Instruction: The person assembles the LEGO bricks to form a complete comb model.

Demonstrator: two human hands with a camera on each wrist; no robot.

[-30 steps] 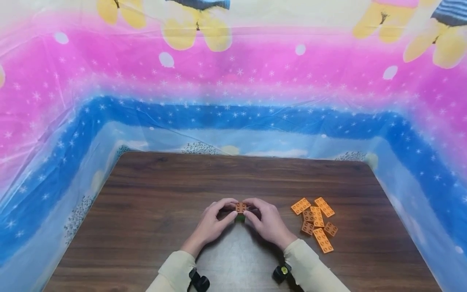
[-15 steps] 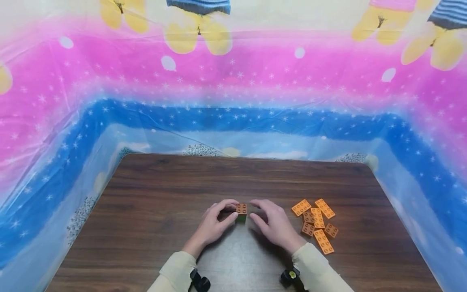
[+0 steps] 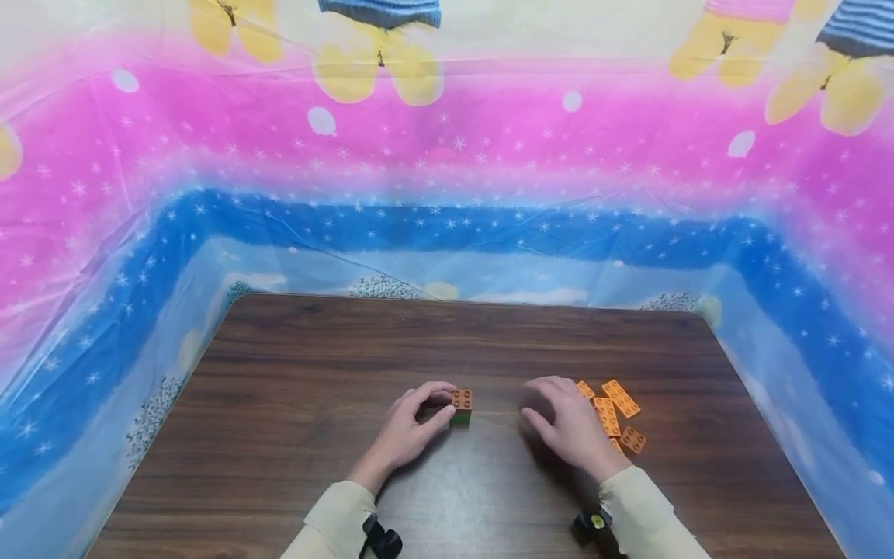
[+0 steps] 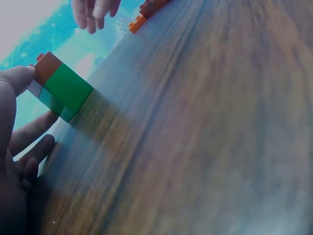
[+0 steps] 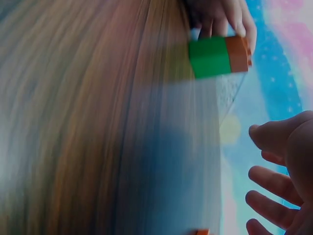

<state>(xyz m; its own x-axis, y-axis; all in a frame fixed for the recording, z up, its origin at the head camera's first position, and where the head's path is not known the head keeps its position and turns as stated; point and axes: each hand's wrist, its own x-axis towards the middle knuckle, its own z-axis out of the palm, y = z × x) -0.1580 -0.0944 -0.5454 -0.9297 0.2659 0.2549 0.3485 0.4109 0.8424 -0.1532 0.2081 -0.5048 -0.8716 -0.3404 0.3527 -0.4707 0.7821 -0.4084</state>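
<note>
On the table a small brown studded toy brick (image 3: 462,399) sits on top of a green block (image 4: 68,89), forming one short upright stack. My left hand (image 3: 405,431) holds this stack from its left side, thumb against the brown brick. To the right of the stack and apart from it, my right hand (image 3: 573,431) is over the table with nothing in its grasp. Its fingers are spread and slightly bent in the right wrist view. It partly covers a loose group of bricks, among them an orange brick (image 3: 607,416) and a brown brick (image 3: 633,439).
Another orange brick (image 3: 621,397) lies at the back of the group, beyond my right hand. The dark wooden table (image 3: 335,341) has a patterned cloth (image 3: 447,225) hanging behind it and along its sides.
My right hand has let go of the stack and moved right to the loose bricks, hiding some of them. My left hand has stayed at the stack.
</note>
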